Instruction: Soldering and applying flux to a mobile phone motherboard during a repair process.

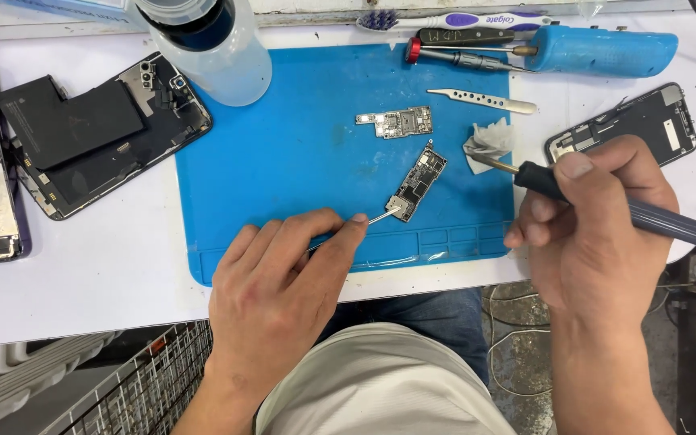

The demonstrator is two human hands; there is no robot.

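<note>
Two hands — tweezers [380, 217] apparently touching the narrow grey circuit board [417, 182].

Your left hand [279, 282] pins the circuit board [416, 184] with tweezers [380, 217] on the blue mat [283, 161]; your right hand [598, 225] grips a soldering iron [606, 201].

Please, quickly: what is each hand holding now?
Left hand: closed on tweezers touching the circuit board.
Right hand: closed on a soldering iron.
</note>
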